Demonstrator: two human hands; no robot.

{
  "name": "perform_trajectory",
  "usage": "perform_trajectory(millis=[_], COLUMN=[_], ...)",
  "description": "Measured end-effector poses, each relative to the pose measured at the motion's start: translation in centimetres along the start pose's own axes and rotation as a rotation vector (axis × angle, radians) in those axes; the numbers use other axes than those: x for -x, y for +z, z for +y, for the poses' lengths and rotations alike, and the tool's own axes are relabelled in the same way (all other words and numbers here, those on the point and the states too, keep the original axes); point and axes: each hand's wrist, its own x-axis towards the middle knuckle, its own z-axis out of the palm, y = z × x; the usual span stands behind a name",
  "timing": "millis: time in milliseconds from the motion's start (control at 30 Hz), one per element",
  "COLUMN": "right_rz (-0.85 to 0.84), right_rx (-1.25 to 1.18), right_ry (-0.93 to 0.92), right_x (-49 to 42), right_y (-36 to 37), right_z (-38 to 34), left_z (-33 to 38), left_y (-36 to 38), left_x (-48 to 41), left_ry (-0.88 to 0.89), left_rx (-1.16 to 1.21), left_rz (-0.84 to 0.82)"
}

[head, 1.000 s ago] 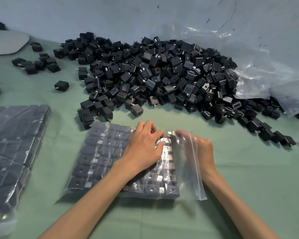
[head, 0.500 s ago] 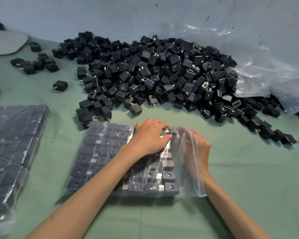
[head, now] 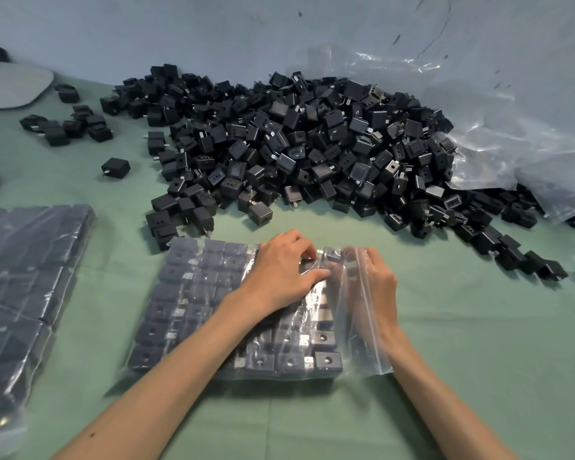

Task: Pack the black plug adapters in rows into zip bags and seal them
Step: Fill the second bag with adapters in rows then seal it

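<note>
Worktop (head: 462, 343): green cloth, runs back to a scuffed blue-grey wall (head: 213, 28). Loose pile of black plug adapters (head: 312, 144) heaped against the wall, spilling right onto crumpled clear plastic sheeting (head: 512, 144). A few strays, one lone adapter (head: 115, 167) left of the pile. Grey rounded slab (head: 10, 88) far left. Filled bags (head: 24, 277) at left edge.

Zip bag (head: 193, 293) lies flat near centre, adapters inside in rows, mouth open to the right. Left grip (head: 279, 273) is released, on top of the bag, bent fingertips and thumb pressing on the film. Right grip (head: 375, 283) is inside the bag mouth, fingertips at the far-end adapter (head: 333, 254) of the last row. Film blurs it, so I can't tell if it's grasping.
</note>
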Motion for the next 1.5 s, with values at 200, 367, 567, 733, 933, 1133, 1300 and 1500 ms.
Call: perform_trajectory(millis=[200,367,567,733,933,1133,1300,1500], right_rz=[-0.036,0.035,-0.009,0.014,-0.071,-0.064,-0.107,-0.218], right_rx=[0.073,-0.053,-0.382,-0.364,-0.381,-0.552,-0.555,-0.255], right_ry=[-0.027,-0.122,0.225,0.168,0.269,0.481,0.431,0.288], right_x=[0.1,-0.1,-0.3,-0.2,0.2,1.1,1.1,0.4], right_y=[0.0,-0.5,-0.4,-0.5,-1.1,-1.0,-1.1,-0.3], right_z=[-0.1,-1.0,-0.2,-0.1,0.3,-0.3,-0.9,-1.5], left_z=[-0.1,-0.3,0.2,2.3,2.3,2.3,1.8,2.4], left_y=[-0.3,-0.8,-0.7,-0.2,1.8,2.4,1.8,2.0], left_x=[-0.3,-0.4,-0.4,-3.0,-4.7,-5.3,-5.7,-5.5], left_ry=[-0.023,-0.028,-0.090,-0.110,-0.140,-0.076,-0.048,0.038], left_rx=[-0.015,0.002,0.135,-0.008,0.131,0.174,0.345,0.233], left_rz=[-0.081,-0.131,-0.073,-0.197,-0.081,-0.060,-0.042,-0.183])
